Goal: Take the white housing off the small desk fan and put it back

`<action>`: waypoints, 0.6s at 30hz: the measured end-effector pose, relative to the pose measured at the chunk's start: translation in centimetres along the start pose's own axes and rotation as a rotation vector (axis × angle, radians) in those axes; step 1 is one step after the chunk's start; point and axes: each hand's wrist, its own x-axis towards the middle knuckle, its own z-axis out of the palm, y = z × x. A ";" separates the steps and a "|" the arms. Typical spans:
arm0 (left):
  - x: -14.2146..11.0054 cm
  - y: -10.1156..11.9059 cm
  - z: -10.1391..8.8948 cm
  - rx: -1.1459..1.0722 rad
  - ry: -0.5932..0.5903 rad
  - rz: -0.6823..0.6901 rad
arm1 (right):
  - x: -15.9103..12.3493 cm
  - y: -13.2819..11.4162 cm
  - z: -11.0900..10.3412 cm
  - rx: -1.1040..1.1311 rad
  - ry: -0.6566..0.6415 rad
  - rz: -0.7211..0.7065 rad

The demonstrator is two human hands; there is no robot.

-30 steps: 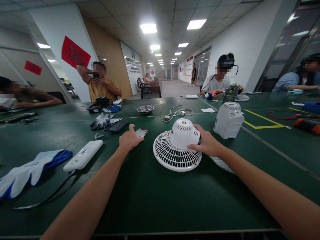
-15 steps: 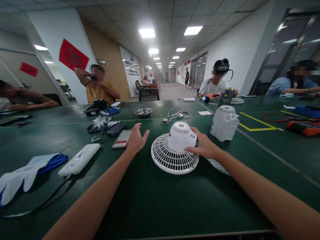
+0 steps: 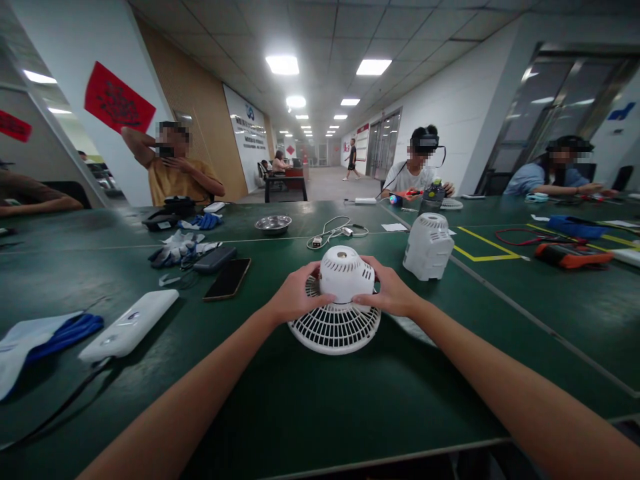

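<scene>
Green table (image 3: 320, 413) in a long office, left hand (image 3: 296, 293) and right hand (image 3: 391, 288) clasping opposite sides of a white fan housing (image 3: 346, 277), slotted grille (image 3: 335, 333) beneath.

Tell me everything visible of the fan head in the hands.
The fan head looks like white plastic: a domed motor housing with slotted vents and a small opening on top, above a round, ribbed grille. It sits grille-down on the green table. The left hand and right hand clasp the housing from opposite sides, partly covering the grille.
</scene>
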 end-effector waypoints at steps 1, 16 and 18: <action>-0.1 0.1 -0.3 0.003 -0.014 0.003 | 0.0 -0.3 0.1 0.010 -0.016 -0.007; -1.0 0.7 -1.8 -0.038 -0.169 -0.011 | 0.4 -2.6 0.1 -0.102 -0.203 0.039; -1.0 0.8 -1.9 -0.056 -0.197 -0.018 | 0.6 -2.9 -0.1 -0.120 -0.213 0.046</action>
